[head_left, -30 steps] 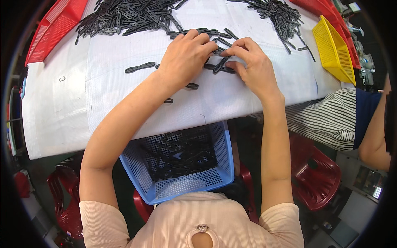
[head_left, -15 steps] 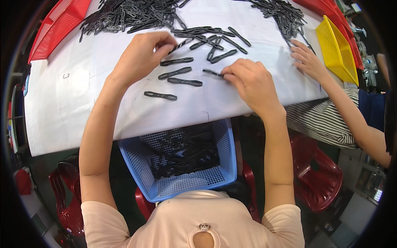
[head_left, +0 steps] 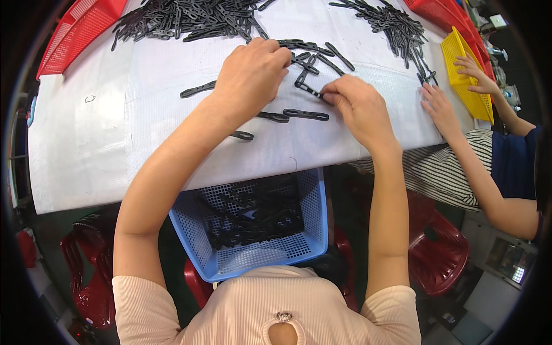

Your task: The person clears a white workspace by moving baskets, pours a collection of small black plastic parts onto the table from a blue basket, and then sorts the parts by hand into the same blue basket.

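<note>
My right hand (head_left: 361, 109) is closed, thumb and fingertips pinching the near end of a black slotted strip (head_left: 310, 90). My left hand (head_left: 253, 72) hangs over the table just left of it, back turned up and fingers curled. Its fingertips are hidden, so whatever it grips does not show. Beyond both hands lie several loose black strips (head_left: 340, 56), some crossing each other. Another slotted strip (head_left: 306, 114) rests flat between my hands, nearer to me. One more lone strip (head_left: 197, 89) lies left of my left wrist, and others are partly covered by my forearm.
A large heap of black strips (head_left: 184, 20) spreads at the far left, a smaller heap (head_left: 397, 26) at the far right. Red baskets (head_left: 77, 37) stand at the table edges. A co-worker's hands touch the table and a yellow basket (head_left: 460, 69). A blue basket (head_left: 198, 253) holding strips sits before me.
My left hand has moved right, toward the loose strips. My right hand has let go of one strip and pinches another slightly farther away. A co-worker's second hand has appeared at the yellow basket.
</note>
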The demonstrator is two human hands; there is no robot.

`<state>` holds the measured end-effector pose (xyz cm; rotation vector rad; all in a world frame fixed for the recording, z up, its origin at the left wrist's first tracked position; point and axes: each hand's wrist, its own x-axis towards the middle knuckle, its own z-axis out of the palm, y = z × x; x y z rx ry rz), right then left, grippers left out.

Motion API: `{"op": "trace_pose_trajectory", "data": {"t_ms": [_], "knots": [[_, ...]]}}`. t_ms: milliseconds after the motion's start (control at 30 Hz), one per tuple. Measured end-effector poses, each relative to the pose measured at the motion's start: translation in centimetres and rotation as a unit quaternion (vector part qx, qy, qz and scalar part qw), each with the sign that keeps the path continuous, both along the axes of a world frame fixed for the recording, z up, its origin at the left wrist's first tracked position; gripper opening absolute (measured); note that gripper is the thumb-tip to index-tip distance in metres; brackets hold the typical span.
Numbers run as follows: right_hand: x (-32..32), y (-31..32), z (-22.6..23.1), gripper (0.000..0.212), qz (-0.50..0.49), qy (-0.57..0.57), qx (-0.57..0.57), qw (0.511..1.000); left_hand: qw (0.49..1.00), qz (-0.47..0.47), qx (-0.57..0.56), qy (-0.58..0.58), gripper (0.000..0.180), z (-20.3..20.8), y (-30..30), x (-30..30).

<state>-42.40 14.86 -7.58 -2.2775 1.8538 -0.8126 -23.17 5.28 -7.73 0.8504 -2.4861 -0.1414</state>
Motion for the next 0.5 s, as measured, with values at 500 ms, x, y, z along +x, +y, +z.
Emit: {"op": "trace_pose_trajectory", "data": {"t_ms": [500], "knots": [[1.1, -2.5, 0.9, 0.011, -0.108, -0.09, 0.077, 0.987, 0.998, 0.013, -0.043, -0.032, 0.007, -1.6, -1.2, 0.0]]}}
